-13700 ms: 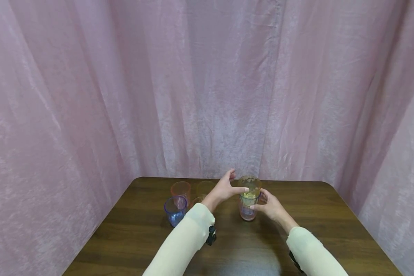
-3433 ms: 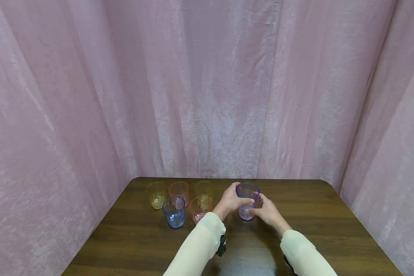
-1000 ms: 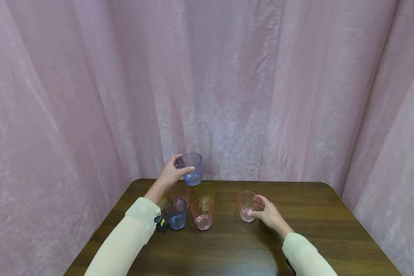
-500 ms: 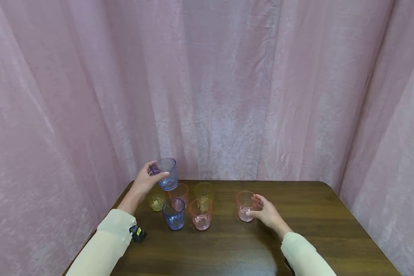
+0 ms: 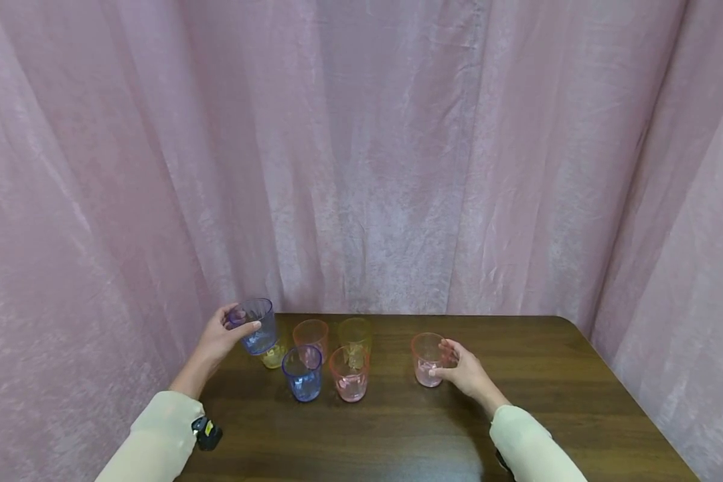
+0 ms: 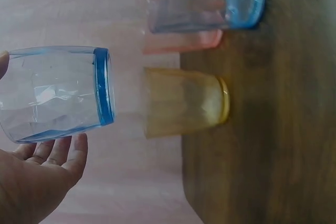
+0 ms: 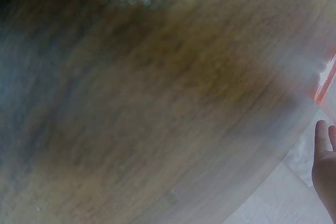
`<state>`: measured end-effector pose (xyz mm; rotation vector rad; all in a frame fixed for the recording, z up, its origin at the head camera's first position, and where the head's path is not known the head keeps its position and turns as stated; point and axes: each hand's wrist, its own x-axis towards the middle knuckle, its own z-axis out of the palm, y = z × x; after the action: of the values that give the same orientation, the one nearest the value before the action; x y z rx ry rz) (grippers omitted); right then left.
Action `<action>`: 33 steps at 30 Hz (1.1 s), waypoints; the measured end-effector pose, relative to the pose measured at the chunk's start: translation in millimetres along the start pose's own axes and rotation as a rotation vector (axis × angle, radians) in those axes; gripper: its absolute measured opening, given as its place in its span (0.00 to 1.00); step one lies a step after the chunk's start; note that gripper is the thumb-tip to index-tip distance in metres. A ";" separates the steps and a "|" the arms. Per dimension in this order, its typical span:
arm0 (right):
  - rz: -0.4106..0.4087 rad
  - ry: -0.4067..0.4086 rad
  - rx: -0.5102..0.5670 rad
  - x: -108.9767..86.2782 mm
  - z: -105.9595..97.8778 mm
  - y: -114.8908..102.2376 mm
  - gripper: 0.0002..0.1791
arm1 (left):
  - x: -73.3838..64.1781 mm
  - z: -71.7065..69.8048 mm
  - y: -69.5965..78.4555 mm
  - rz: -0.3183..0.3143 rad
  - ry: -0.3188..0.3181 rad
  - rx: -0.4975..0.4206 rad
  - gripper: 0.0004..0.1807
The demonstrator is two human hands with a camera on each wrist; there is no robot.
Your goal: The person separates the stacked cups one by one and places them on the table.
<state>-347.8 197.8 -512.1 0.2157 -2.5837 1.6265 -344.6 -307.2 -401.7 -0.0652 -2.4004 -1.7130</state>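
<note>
At the left of the head view, my left hand (image 5: 215,341) holds a clear blue cup (image 5: 258,329) by its side, thumb in front and fingers behind. This cup is in the air, overlapping a yellow cup (image 5: 272,357) in that view. The left wrist view shows the held blue cup (image 6: 58,94) apart from the yellow cup (image 6: 184,102). Right of centre, a clear pink cup (image 5: 426,361) stands upright on the table, its side gripped between the thumb and fingers of my right hand (image 5: 468,371). Only its edge shows in the right wrist view.
Between the hands stand another pink cup (image 5: 310,335) and a yellow cup (image 5: 355,338) at the back, with a blue cup (image 5: 303,381) and a pink cup (image 5: 350,381) in front. A pink curtain (image 5: 397,167) hangs behind the wooden table (image 5: 361,442).
The right-hand stack has come apart: its yellow cup went to the back left, then my left hand lifted out the blue one and carried it left and down. My right hand stays at the pink cup.
</note>
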 end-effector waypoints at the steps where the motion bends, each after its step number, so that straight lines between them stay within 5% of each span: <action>1: 0.001 0.000 0.003 -0.2 -0.1 -0.2 0.45 | -1.5 -1.9 -2.8 -0.008 -0.001 0.007 0.48; 15: -0.002 0.003 0.013 -0.2 -0.3 1.2 0.45 | -12.1 -10.7 -31.1 -0.068 -0.009 0.058 0.51; 33: -0.005 0.021 -0.002 0.2 2.7 -1.7 0.45 | -31.5 -3.3 -71.0 -0.119 -0.069 0.124 0.54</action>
<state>-347.7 194.7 -511.7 0.2038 -2.5667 1.6158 -323.7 -331.4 -472.5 0.0375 -2.6037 -1.6308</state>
